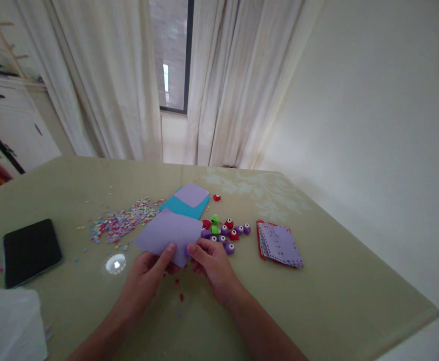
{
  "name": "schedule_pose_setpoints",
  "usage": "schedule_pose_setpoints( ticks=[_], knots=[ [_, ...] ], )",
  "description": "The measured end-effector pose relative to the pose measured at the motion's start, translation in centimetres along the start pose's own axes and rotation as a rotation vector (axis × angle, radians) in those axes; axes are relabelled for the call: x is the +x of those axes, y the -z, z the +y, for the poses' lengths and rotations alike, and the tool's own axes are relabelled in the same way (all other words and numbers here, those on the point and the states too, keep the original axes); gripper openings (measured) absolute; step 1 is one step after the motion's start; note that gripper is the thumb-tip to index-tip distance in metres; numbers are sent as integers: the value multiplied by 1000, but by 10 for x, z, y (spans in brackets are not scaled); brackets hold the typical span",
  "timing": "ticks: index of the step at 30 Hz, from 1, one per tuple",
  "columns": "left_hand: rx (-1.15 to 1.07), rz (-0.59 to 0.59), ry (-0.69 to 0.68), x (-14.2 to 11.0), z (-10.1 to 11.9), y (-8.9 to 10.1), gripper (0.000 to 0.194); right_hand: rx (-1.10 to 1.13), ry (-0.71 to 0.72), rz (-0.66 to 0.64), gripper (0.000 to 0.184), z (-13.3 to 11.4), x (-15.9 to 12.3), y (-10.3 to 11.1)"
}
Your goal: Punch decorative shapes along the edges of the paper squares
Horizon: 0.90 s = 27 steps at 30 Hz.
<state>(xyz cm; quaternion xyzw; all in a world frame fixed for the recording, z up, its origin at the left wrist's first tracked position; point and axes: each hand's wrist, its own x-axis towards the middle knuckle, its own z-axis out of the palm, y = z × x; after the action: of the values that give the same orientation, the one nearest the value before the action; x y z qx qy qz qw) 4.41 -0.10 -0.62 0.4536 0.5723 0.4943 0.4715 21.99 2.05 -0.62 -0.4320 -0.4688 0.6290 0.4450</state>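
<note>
A sheet of light purple paper (172, 231) is held up over the table, tilted toward me. My left hand (148, 273) pinches its lower edge, thumb on top. At the lower right corner my right hand (214, 263) closes on a small purple paper punch (188, 250), mostly hidden by the fingers. Just beyond that hand lie several more small punches: purple ones (230, 248), red ones (229, 222) and green ones (215, 219), with white, eye-like tops. Behind the held sheet are a blue sheet (178, 206) and another purple sheet (192, 194).
Colourful paper confetti (129, 219) is heaped at left of centre. At right lies a stack of paper (279, 244) with holes along its edges. A dark tablet (31, 250) and a white tissue (9, 323) lie on the left. One red punch (217, 197) sits apart.
</note>
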Motion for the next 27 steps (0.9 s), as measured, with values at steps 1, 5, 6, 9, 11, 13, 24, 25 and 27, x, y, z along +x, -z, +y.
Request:
schedule_pose_setpoints(
  ticks=[1,5,6,9,11,13,24,25,27],
  knots=[
    [39,4,-20,1,-1,1,69,9,-15,-16,65,-1,-1,0],
    [96,10,-8,1,-4,5,70,75,-93,-45,63,0,-3,-4],
    [94,13,-6,1,-3,5,70,95,-116,-42,65,1,-3,-5],
    [87,40,-7,0,-1,3,70,137,-165,-31,67,3,-3,-9],
    [80,54,-14,0,1,2,69,147,-175,-34,66,2,-3,-10],
    [74,59,-34,0,1,1,69,155,-183,-48,65,2,-4,-12],
    [35,63,-25,-5,5,-2,68,201,-175,-67,64,4,-8,-15],
    [31,63,-26,-5,5,-2,69,211,-174,-66,65,3,-9,-15],
    [26,66,-25,-5,6,-3,69,232,-174,-61,67,3,-9,-17]
  ],
)
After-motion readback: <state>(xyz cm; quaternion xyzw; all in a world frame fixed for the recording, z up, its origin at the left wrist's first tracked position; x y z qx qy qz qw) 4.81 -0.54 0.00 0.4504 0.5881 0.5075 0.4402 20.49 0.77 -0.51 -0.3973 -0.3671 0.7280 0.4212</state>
